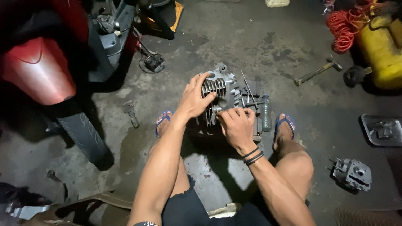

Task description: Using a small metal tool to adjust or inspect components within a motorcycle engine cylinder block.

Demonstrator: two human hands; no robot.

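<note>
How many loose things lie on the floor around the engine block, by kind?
Hammers: 1, right of the engine block held by left hand and right hand: hammer
Metal trays: 1
Separate engine parts: 1
Plastic bottles: 1
Total: 4

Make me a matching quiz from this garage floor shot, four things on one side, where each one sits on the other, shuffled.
Things:
1. finned engine cylinder
2. yellow tank
3. hammer
4. metal tray

Places:
A. far right, mid-height
B. upper right corner
C. between both hands, centre
D. on the floor left of the yellow tank

Pairs: 1-C, 2-B, 3-D, 4-A
</note>
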